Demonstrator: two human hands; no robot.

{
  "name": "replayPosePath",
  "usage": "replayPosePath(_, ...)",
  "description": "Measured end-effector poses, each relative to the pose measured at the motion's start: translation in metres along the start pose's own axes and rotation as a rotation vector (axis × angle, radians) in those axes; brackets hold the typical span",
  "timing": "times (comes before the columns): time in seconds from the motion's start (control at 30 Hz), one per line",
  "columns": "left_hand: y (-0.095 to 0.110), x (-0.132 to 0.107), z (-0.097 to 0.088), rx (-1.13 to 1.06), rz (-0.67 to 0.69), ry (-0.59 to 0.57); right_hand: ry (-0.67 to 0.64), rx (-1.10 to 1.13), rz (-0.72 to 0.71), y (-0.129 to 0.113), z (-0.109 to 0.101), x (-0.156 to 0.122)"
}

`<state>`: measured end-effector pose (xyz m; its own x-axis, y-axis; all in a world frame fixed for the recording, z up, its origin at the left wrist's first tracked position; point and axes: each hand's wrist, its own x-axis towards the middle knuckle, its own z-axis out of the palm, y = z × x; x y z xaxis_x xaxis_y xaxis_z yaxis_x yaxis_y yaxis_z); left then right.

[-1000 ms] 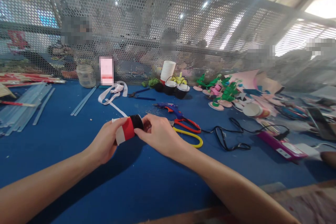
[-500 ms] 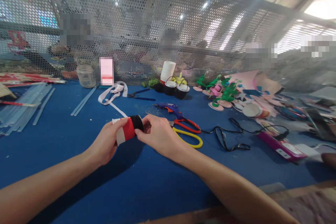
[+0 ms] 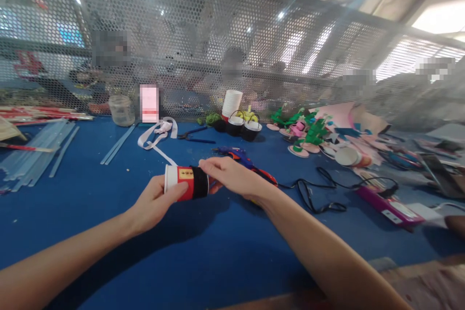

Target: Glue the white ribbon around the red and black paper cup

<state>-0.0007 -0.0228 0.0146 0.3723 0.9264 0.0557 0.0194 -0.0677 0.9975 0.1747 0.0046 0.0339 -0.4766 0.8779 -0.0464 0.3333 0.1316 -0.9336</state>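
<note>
My left hand point(image 3: 154, 201) is closed around a paper cup point(image 3: 186, 174) lying sideways above the table, its white rim to the left. The cup has a red middle with a small yellow label. A black band point(image 3: 200, 182) wraps its right end. There my right hand point(image 3: 230, 174) pinches at the band's edge, fingertips partly hidden behind the cup. A white ribbon point(image 3: 164, 155) trails from behind the cup to a loose coil. Just beyond my right hand lies a blue glue gun point(image 3: 232, 153); red-handled scissors point(image 3: 268, 176) are mostly covered by my wrist.
Pliers point(image 3: 196, 134), small black buckets point(image 3: 251, 131) and stacked white cups point(image 3: 232, 103) stand toward the mesh panel point(image 3: 203, 48). Clear glue sticks point(image 3: 39, 150) and a jar point(image 3: 121, 111) are left. Green craft plants point(image 3: 315, 131), a black cord point(image 3: 305, 198) and a purple power strip point(image 3: 381, 207) lie right.
The cup has turned and shifted slightly right, bringing the yellow label into view. My right hand has moved right and now covers most of the scissors.
</note>
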Motion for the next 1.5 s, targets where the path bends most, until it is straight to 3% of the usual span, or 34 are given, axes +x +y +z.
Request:
replayPosePath(0.07, 0.001, -0.001, -0.003, 0.066, 0.027, -0.06, -0.074, 0.017, 0.013, 0.001, 0.002, 0.0)
replayPosePath(0.13, 0.004, 0.0, -0.005, 0.08, 0.016, -0.081, -0.064, 0.009, -0.016, 0.001, 0.004, 0.0)
replayPosePath(0.33, 0.01, 0.008, -0.003, -0.214, -0.293, 0.005, 0.114, -0.277, -0.187, 0.002, 0.008, -0.008)
replayPosePath(0.4, 0.009, 0.009, -0.002, -0.266, -0.339, 0.022, 0.149, -0.369, -0.255, 0.003, 0.011, -0.012)
replayPosePath(0.67, 0.003, 0.003, 0.005, 0.0, -0.196, -0.04, 0.084, -0.374, -0.528, 0.002, 0.02, -0.011)
replayPosePath(0.77, 0.001, 0.002, 0.007, 0.078, -0.17, -0.054, 0.024, -0.287, -0.511, -0.005, 0.026, -0.016)
replayPosePath(0.93, -0.005, 0.004, 0.005, 0.203, -0.174, 0.026, 0.032, -0.132, -0.393, -0.005, 0.025, -0.017)
replayPosePath(1.03, -0.004, 0.005, 0.005, 0.198, -0.183, 0.056, 0.181, -0.078, -0.331, 0.003, 0.005, -0.005)
replayPosePath(1.13, -0.002, 0.004, 0.005, 0.17, -0.201, 0.062, 0.507, -0.113, -0.207, 0.009, -0.022, 0.004)
replayPosePath(1.17, -0.001, 0.004, 0.005, 0.165, -0.208, 0.057, 0.56, -0.169, -0.161, 0.01, -0.029, 0.005)
replayPosePath(1.23, -0.003, 0.004, 0.005, 0.165, -0.215, 0.038, 0.503, -0.302, -0.106, 0.009, -0.033, 0.002)
replayPosePath(1.33, -0.006, 0.003, 0.004, 0.176, -0.185, 0.012, 0.216, -0.407, -0.126, 0.004, -0.016, -0.005)
replayPosePath(1.5, -0.002, 0.001, 0.008, 0.182, -0.155, -0.003, -0.003, -0.262, -0.184, -0.009, 0.019, -0.007)
